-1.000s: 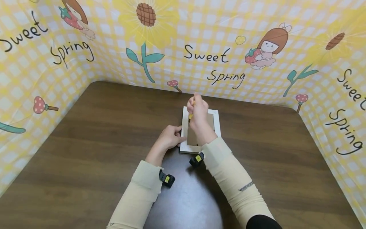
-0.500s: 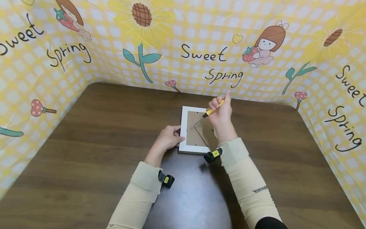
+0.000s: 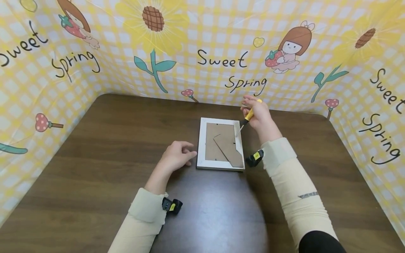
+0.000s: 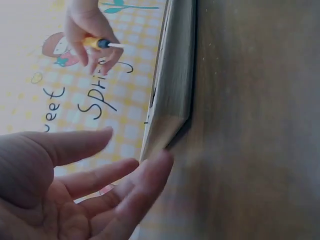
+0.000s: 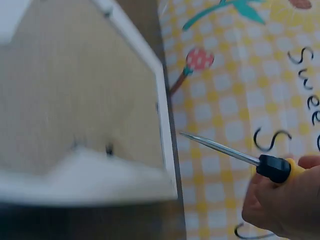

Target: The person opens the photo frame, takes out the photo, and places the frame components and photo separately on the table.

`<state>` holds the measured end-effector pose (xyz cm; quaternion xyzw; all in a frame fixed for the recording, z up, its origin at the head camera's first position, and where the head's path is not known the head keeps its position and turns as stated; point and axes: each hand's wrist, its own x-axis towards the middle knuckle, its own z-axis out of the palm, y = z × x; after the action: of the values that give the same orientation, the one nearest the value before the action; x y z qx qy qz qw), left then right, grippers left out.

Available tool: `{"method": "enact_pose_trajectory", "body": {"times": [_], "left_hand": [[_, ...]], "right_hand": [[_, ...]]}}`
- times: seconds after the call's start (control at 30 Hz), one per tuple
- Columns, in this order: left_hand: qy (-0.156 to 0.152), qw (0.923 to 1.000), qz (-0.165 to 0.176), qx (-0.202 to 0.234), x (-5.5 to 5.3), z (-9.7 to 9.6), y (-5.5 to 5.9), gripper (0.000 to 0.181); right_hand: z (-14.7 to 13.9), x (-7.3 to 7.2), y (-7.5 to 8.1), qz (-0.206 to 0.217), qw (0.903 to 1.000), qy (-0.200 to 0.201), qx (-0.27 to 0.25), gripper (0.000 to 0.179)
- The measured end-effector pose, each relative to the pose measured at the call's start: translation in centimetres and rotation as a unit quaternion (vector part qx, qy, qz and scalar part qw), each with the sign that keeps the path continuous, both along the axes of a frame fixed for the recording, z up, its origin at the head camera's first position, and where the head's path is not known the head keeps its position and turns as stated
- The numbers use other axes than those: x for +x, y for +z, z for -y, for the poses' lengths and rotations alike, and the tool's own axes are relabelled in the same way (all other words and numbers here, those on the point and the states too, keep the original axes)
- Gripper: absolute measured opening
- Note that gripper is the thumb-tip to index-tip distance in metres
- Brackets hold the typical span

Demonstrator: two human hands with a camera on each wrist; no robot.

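A white picture frame (image 3: 201,142) lies back side up, with a brown backing board (image 3: 212,151) and small dark tabs along its inner edge. A cardboard stand flap (image 3: 229,149) slants across the board. My right hand (image 3: 262,116) holds a screwdriver (image 3: 249,116) by its yellow handle, beside the frame's far right corner; the right wrist view shows its bare metal shaft (image 5: 220,147) pointing toward the frame. My left hand (image 3: 178,155) hovers by the frame's left edge, fingers loose and holding nothing. In the left wrist view its fingertips are close to the frame's side (image 4: 175,75).
The brown wooden table (image 3: 126,133) spreads out around the frame. A yellow checked cloth (image 3: 190,45) with printed flowers and lettering stands as a wall at the back and both sides. A small black camera sits on each wrist.
My right hand with the screwdriver has moved right, off the middle of the backing board. My left hand has let go of the frame's left edge and drawn back leftward.
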<state>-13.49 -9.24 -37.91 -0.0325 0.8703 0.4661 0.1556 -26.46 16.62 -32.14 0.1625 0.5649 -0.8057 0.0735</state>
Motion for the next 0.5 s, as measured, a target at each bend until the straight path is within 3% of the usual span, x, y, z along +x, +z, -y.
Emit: {"method": "enact_pose_trajectory", "body": {"times": [0.1,0.2,0.3,0.5], "left_hand": [[0.013,0.9969,0.03,0.072,0.6,0.6,-0.5,0.039],[0.045,0.986,0.053,0.151,1.1,0.8,-1.3,0.036],[0.074,0.9742,0.073,0.2,1.6,0.8,-1.9,0.035],[0.083,0.9589,0.102,0.252,1.9,0.2,-2.6,0.035]], "right_hand": [[-0.9,-0.8,0.3,0.023,0.9969,0.028,0.07,0.015],[-1.6,-1.3,0.0,0.04,0.9884,0.046,0.139,0.031],[-2.1,-1.6,-0.8,0.059,0.9743,0.063,0.208,0.046],[-2.3,-1.6,-2.8,0.086,0.9382,0.143,0.303,0.049]]}}
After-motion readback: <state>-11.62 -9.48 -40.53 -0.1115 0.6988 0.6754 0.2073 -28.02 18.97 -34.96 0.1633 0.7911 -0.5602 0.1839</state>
